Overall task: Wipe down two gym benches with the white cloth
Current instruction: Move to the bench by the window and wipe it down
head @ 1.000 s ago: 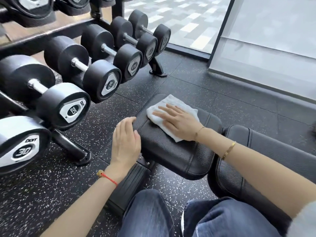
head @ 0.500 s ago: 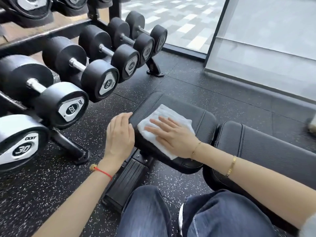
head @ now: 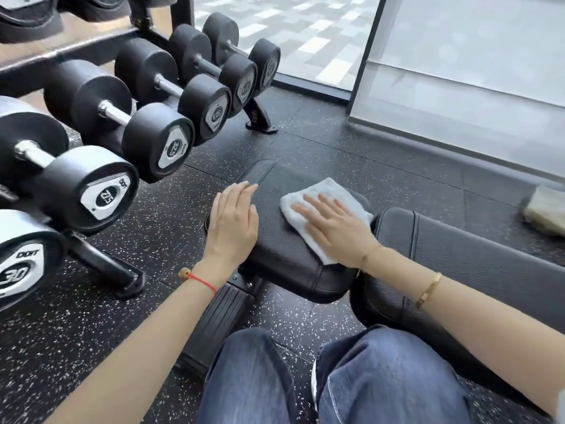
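A black padded gym bench lies across the middle of the view, with a short seat pad (head: 284, 255) on the left and a long back pad (head: 477, 261) on the right. The white cloth (head: 328, 194) lies flat on the seat pad's right part. My right hand (head: 333, 231) presses on the cloth with straight, spread fingers. My left hand (head: 232, 221) rests flat on the seat pad's left edge, fingers straight and together. Only one bench is in view.
A rack of black dumbbells (head: 146, 130) stands close on the left, its foot (head: 107, 267) near my left arm. A pale stone-like object (head: 547, 209) lies on the speckled rubber floor at the right. Glass wall panels (head: 458, 71) stand behind. My jeans-clad knees (head: 321, 377) are below.
My right hand slid the cloth across the seat pad to the left and then to its right end. My left hand stayed on the pad's left edge.
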